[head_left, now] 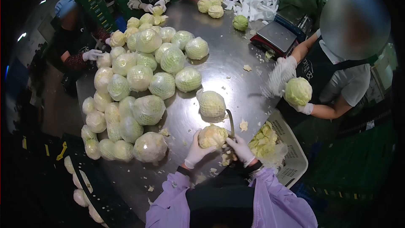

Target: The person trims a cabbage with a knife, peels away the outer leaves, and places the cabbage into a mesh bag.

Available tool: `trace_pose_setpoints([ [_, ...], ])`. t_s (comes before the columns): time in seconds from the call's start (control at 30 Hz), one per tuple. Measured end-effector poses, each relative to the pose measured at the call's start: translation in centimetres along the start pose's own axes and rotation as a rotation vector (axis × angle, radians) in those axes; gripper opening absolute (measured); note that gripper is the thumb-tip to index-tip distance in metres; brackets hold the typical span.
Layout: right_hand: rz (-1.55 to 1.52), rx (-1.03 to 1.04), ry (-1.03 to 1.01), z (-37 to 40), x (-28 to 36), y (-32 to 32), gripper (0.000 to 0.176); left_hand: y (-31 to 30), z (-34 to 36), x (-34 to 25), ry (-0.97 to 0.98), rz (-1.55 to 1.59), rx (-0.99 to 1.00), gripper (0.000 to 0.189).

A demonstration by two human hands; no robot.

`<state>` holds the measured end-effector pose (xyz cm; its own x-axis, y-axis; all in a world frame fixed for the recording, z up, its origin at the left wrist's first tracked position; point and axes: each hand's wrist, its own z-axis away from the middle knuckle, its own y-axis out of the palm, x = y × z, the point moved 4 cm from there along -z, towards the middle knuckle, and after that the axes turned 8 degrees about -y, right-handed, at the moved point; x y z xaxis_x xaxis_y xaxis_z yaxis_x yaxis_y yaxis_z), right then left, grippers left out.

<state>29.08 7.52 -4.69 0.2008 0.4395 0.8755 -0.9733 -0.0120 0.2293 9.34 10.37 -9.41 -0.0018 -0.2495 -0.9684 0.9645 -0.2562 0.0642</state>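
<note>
My left hand (195, 152), in a white glove, is wrapped round the left side of a pale, trimmed cabbage (212, 136) close over the metal table. In my right hand (241, 149), also gloved, is a knife with a curved blade (230, 122) pointing up and away from me, beside the cabbage's right side. A cabbage in net and film (211, 104) sits just beyond. Small leaf scraps (226, 159) lie below my right hand.
Many wrapped cabbages (147, 109) crowd the table's left side. A white basket (291, 152) holding cut leaves (264, 140) stands at right. Across from it, a co-worker holds a cabbage (298, 91) and netting (279, 77) near a scale (276, 36). Other people work at the far side.
</note>
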Motion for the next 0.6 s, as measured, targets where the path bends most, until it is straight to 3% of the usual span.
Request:
trace_pose_setpoints([
  [0.1,0.022,0.025,-0.048,-1.4,-1.6,2.4,0.048,-0.1,3.9,-7.4,0.034,-0.002,-0.148,0.09],
  [0.13,-0.059,0.053,0.011,-0.9,-2.0,3.2,0.045,-0.6,4.8,-7.2,0.026,-0.004,-0.158,0.09],
  [0.2,-0.133,0.089,0.091,-0.8,-4.3,3.6,0.043,-2.0,8.0,-6.8,0.197,-0.716,-0.361,0.085],
  [0.27,0.0,0.211,-0.041,-1.9,-6.8,3.7,0.043,-2.5,9.4,-6.0,0.158,-0.822,-0.299,0.087],
  [0.33,0.044,0.225,0.021,-1.8,-6.8,3.0,0.043,-2.3,9.7,-6.5,-0.181,-0.869,-0.195,0.09],
  [0.37,0.075,0.201,0.067,-1.5,-6.3,2.6,0.041,-2.1,9.3,-6.7,-0.186,-0.869,-0.192,0.09],
  [0.43,0.272,0.129,0.035,-0.6,-4.5,2.1,0.036,-1.1,8.6,-8.4,0.24,-1.056,-0.33,0.095],
  [0.47,0.272,0.117,0.035,0.1,-4.2,1.8,0.036,-0.9,8.1,-8.0,0.245,-1.052,-0.32,0.095],
  [0.53,0.899,0.065,-0.764,2.6,-1.1,1.8,0.037,-0.1,6.5,-6.0,0.075,-0.902,-0.081,0.099],
  [0.6,0.96,0.034,-0.717,5.9,0.0,1.9,0.039,1.6,5.9,-7.0,0.012,-0.882,-0.07,0.099],
])
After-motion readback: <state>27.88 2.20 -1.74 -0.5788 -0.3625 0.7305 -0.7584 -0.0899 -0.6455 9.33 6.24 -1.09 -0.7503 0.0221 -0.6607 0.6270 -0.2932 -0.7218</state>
